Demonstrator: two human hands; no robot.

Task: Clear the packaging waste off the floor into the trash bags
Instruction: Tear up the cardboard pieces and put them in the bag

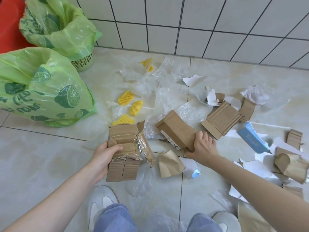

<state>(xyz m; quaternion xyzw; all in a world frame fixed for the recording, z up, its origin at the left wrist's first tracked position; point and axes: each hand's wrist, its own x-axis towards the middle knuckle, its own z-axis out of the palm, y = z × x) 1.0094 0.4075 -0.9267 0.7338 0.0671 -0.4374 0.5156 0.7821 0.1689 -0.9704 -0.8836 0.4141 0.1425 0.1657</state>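
Observation:
My left hand [104, 154] grips a taped, flattened cardboard piece [123, 148] held above the floor. My right hand [201, 145] is closed on the near edge of a second cardboard box piece [175, 129] that lies on the floor. Two green lemon-print trash bags stand at the left: the near bag [41, 91] and the far bag [56, 25] in a slotted bin, both open at the top. Yellow foam nets [126, 97], clear plastic film [167, 91], torn white paper [194, 80] and more cardboard [222, 119] litter the tiles.
A blue carton [252, 139] and crumpled brown paper [170, 164] lie to the right of my hands. A white tiled wall [200, 22] closes the far side. My shoes [100, 203] and knees are at the bottom edge. Something red [8, 22] stands behind the bags.

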